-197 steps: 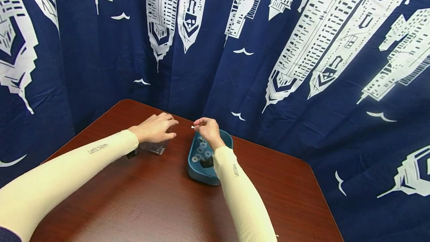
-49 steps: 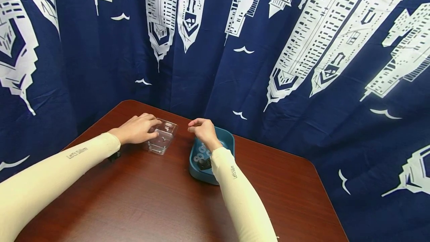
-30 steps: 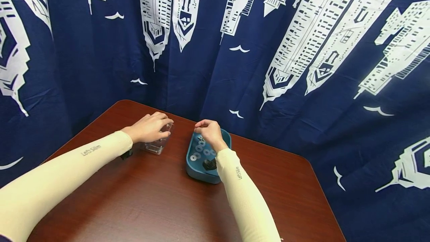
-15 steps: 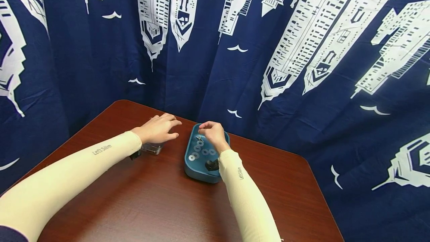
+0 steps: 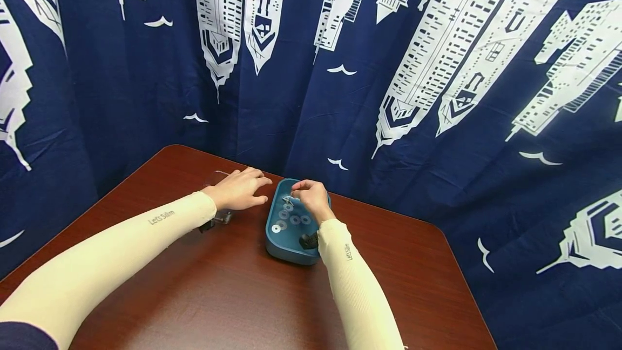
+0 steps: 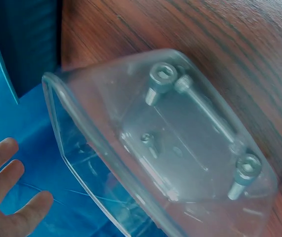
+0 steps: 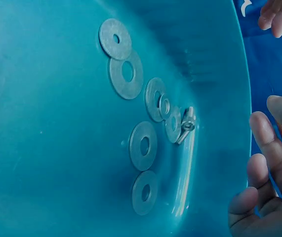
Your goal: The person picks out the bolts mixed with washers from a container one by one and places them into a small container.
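Note:
My left hand [image 5: 238, 188] hovers, fingers spread, just past the clear plastic box [image 6: 200, 177], nearest the blue tray. Its forearm and palm cover much of that box in the head view. Several socket-head screws lie inside, among them a thick one [image 6: 247, 168] and a small one [image 6: 148, 140]. Over the far end of the blue tray [image 5: 291, 255] is my right hand [image 5: 313, 199], its fingers loosely bent and no object showing between thumb and fingertips. On the tray floor lie several flat metal washers [image 7: 143, 145] and a little cluster of small screws [image 7: 187, 123].
Both containers stand on a reddish-brown wooden table [image 5: 204, 285], toward its far edge. Directly behind hangs a navy curtain [image 5: 291, 123] printed with white buildings. A black wrist camera [image 5: 308, 240] on my right wrist sits low over the tray.
The small white piece pinched by my right hand several seconds ago no longer shows. My left hand has shifted right, off the clear box toward the tray; my right hand has lowered slightly over the tray.

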`<state>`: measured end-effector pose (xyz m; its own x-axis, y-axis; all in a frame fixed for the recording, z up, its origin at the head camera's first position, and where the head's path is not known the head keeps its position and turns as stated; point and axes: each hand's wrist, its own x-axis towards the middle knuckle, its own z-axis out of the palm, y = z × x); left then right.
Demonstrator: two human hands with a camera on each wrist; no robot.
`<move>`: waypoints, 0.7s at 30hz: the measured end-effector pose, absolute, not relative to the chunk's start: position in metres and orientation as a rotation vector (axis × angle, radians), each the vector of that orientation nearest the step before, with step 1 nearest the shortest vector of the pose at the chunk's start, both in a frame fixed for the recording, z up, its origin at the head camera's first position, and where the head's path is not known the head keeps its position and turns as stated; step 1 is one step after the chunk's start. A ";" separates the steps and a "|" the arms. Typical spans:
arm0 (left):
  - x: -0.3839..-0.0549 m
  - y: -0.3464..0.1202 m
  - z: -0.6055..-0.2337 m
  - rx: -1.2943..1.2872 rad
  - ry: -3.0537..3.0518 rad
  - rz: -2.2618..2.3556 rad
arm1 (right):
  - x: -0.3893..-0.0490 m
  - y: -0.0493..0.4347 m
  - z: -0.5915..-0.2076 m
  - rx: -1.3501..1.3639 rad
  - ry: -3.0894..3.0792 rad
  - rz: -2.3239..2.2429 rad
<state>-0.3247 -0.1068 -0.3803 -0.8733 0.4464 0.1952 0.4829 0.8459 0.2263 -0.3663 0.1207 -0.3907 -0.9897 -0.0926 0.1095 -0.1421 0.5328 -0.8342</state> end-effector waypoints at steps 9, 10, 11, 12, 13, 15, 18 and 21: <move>-0.328 -0.089 -0.384 -0.776 -2.903 -0.378 | -0.371 0.124 -0.404 0.185 -2.687 1.526; -0.328 -0.088 -0.385 -0.786 -2.906 -0.377 | -0.371 0.125 -0.406 0.178 -2.686 1.527; -0.328 -0.087 -0.385 -0.794 -2.909 -0.373 | -0.372 0.125 -0.408 0.170 -2.686 1.524; -0.329 -0.085 -0.386 -0.799 -2.910 -0.364 | -0.372 0.125 -0.409 0.162 -2.689 1.520; -0.329 -0.084 -0.387 -0.804 -2.912 -0.363 | -0.373 0.125 -0.411 0.151 -2.692 1.515; -0.330 -0.083 -0.389 -0.814 -2.911 -0.363 | -0.374 0.124 -0.414 0.129 -2.699 1.503; -0.330 -0.082 -0.390 -0.819 -2.906 -0.356 | -0.376 0.123 -0.416 0.094 -2.700 1.502; -0.330 -0.082 -0.390 -0.812 -2.907 -0.361 | -0.378 0.121 -0.418 0.057 -2.684 1.520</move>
